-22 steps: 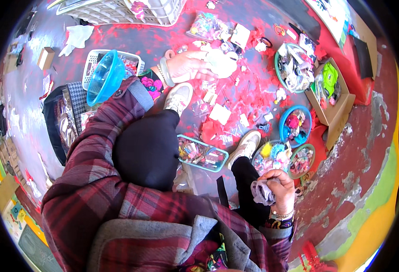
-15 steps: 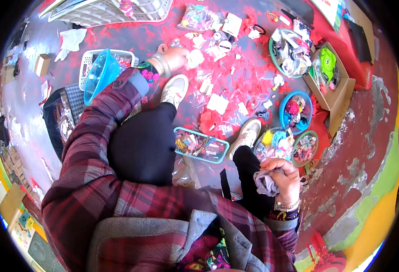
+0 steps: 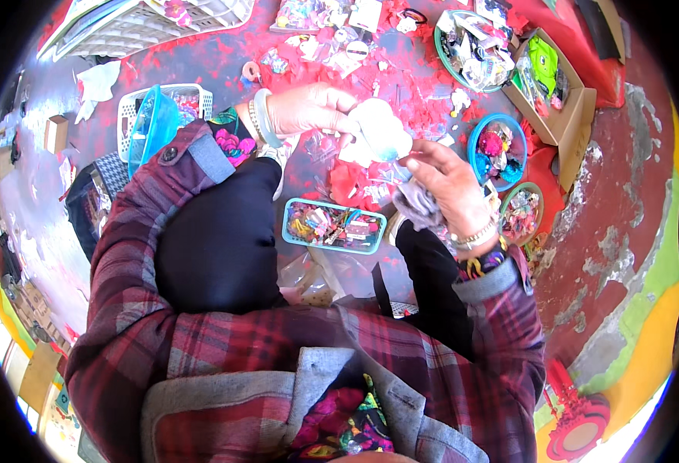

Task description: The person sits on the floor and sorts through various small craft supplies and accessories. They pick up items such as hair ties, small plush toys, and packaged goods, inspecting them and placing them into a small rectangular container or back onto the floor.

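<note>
left hand pinching white piece by left edge, between 2 hands; right hand clutching grey cloth, reaching piece's right edge. piece looking light, probably soft, edges suiting gentle pinch.

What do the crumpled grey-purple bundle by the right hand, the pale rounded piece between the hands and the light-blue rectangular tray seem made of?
Crumpled grey-purple bundle: probably soft, matt cloth, judging by its loose folds. Pale rounded piece: perhaps plastic or paper, but glare hides its finish. Light-blue rectangular tray: likely moulded plastic, smooth and slightly glossy, with a rounded, evenly coloured rim.
</note>
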